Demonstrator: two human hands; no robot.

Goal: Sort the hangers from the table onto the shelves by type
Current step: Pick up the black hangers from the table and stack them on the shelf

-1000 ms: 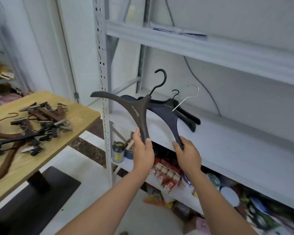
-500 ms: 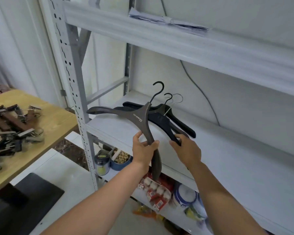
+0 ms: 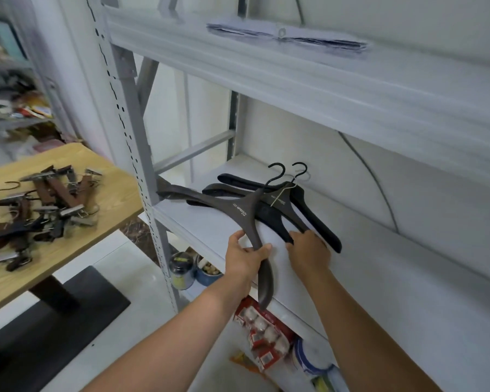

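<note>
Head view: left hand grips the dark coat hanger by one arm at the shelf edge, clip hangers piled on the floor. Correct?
No. The head view shows the clip hangers piled on the wooden table, not the floor. The rest holds: the left hand grips the dark coat hanger by one arm at the shelf edge; the right hand holds a black hanger.

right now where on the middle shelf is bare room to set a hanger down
The shelf is bare from the right hand rightward, between wall and front lip. Its left end is crowded: hangers overlap there, one gripped by the left hand overhanging the lip.
</note>
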